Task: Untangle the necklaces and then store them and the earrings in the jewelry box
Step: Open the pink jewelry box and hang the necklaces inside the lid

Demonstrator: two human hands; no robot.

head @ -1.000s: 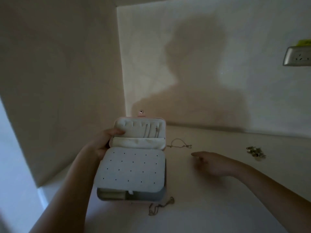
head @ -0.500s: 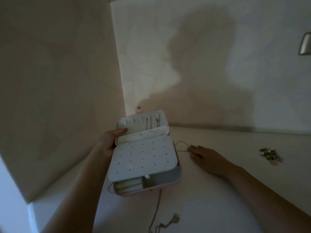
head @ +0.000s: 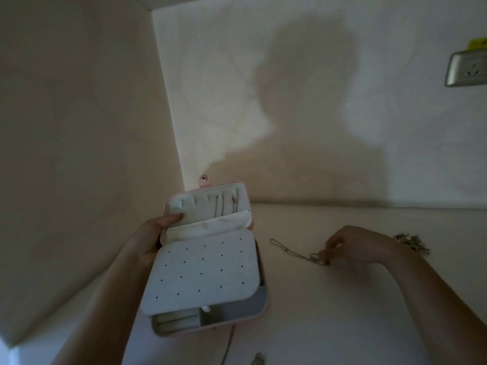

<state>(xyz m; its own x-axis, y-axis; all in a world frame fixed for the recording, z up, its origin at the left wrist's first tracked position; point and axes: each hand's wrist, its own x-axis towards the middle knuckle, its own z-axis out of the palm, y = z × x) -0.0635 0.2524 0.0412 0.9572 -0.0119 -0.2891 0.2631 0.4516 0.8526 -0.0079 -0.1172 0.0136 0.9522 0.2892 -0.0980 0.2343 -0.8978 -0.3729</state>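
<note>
The jewelry box [head: 261,310] is pink outside, cream within — its white panel [head: 203,270] dotted with dark holes; the necklace [head: 297,255] pale gold.

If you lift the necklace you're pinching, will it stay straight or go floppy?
Probably floppy: the necklace is a thin chain trailing in a loose line across the table, so it should dangle. It seems light, since the right hand pinches it with just its fingers. Its bunched end could easily tangle.
</note>
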